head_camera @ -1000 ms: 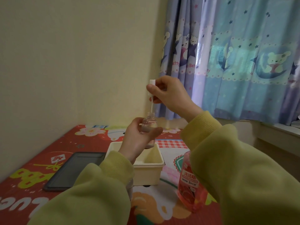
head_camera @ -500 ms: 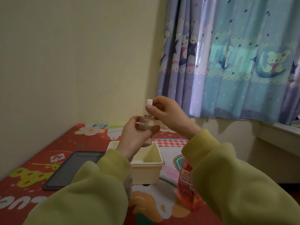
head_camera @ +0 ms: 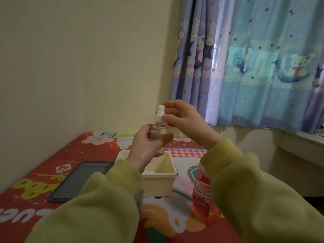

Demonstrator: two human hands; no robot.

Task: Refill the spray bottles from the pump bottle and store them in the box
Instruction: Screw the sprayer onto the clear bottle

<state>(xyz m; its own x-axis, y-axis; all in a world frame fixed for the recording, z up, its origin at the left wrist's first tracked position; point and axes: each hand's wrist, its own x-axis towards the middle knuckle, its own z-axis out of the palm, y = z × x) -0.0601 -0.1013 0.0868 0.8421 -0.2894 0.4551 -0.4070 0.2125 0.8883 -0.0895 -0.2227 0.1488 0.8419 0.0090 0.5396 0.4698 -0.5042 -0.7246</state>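
Note:
My left hand point(head_camera: 145, 148) holds a small clear spray bottle point(head_camera: 157, 132) upright above the cream box point(head_camera: 158, 174). A white spray cap point(head_camera: 159, 114) sits on the bottle's neck, and the thumb and fingers of my right hand point(head_camera: 182, 120) pinch its collar. The pink pump bottle point(head_camera: 203, 195) stands to the right of the box, with its top hidden behind my right sleeve. The part of the box's inside that I can see holds nothing.
A dark flat lid or tray point(head_camera: 78, 179) lies on the red patterned mat point(head_camera: 35, 186) to the left of the box. A cream wall rises behind, and a blue bear-print curtain point(head_camera: 254, 64) hangs at the right above a ledge.
My right hand came down with the spray cap and its tube went into the bottle; the cap now sits on the neck. The left hand held the bottle nearly still.

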